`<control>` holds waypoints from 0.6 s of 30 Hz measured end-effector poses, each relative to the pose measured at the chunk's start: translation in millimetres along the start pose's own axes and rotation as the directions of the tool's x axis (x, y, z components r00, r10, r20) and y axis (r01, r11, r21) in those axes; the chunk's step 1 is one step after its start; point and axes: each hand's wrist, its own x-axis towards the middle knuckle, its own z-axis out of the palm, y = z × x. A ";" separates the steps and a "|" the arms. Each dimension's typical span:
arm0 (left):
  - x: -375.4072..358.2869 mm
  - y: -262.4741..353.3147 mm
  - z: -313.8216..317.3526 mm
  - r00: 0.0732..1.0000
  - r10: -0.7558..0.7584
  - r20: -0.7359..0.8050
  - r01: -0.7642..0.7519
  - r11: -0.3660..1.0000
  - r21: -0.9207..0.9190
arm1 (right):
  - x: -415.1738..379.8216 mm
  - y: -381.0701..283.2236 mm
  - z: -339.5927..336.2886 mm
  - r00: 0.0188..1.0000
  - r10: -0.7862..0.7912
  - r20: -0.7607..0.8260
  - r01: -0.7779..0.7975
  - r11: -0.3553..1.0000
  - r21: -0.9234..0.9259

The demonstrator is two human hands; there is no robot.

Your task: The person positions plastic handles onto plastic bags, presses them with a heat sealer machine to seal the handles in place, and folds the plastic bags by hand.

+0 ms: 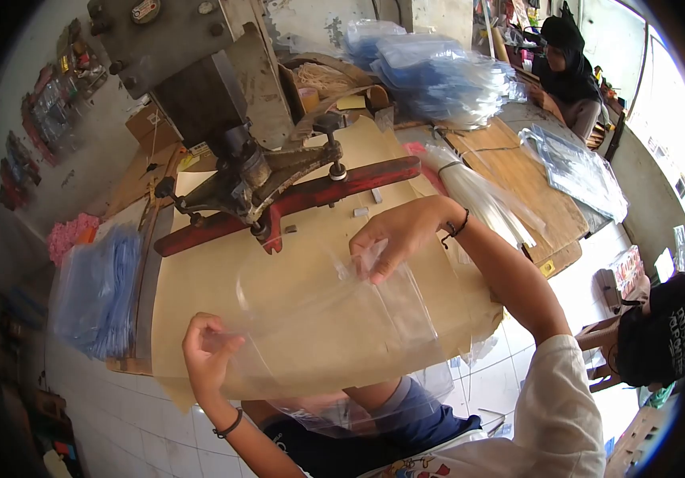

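Note:
A clear plastic sheet (310, 315) is stretched between my two hands over the brown paper-covered table (187, 287). Its lower part hangs past the front edge above my lap. My left hand (208, 354) pinches the sheet's left side between thumb and fingers. Higher up and to the right, my right hand (398, 235) grips a gathered bit of the same plastic. Just beyond the sheet is a machine (251, 171) with a red bar (342, 183) spanning the table. Small metal pieces (360, 213) lie on the paper near my right hand.
Stacked bluish plastic sheets (99, 295) lie at the left, with a larger pile (438, 72) at the back. A bundle of clear strips (482, 191) and a wooden board (518, 183) are to the right. Another person (569, 76) sits at the far right.

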 end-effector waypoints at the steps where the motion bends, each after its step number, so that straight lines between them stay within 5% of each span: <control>1: -0.1 -0.2 1.1 0.999 0.043 0.009 -0.043 0.999 -0.015 | 2.7 5.5 1.7 0.997 -0.071 -0.017 0.072 0.996 0.057; 5: 3.1 -6.8 -1.5 0.981 0.191 0.045 -0.196 0.969 0.151 | 1.7 -9.4 6.1 0.974 -0.171 -0.150 0.187 0.977 0.103; 12: 6.2 -1.1 5.4 0.986 0.167 -0.018 -0.161 0.970 0.185 | 8.1 -4.4 5.2 0.855 -0.332 -0.398 0.284 0.943 -0.175; 14: 7.1 -6.0 6.4 0.980 0.194 -0.034 -0.184 0.963 0.199 | 9.2 -2.6 4.3 0.840 -0.357 -0.409 0.275 0.929 -0.246; 18: 6.2 -7.6 9.5 0.989 0.139 -0.041 -0.126 0.964 0.234 | 1.3 -8.5 8.9 0.892 -0.152 -0.426 0.000 0.942 -0.336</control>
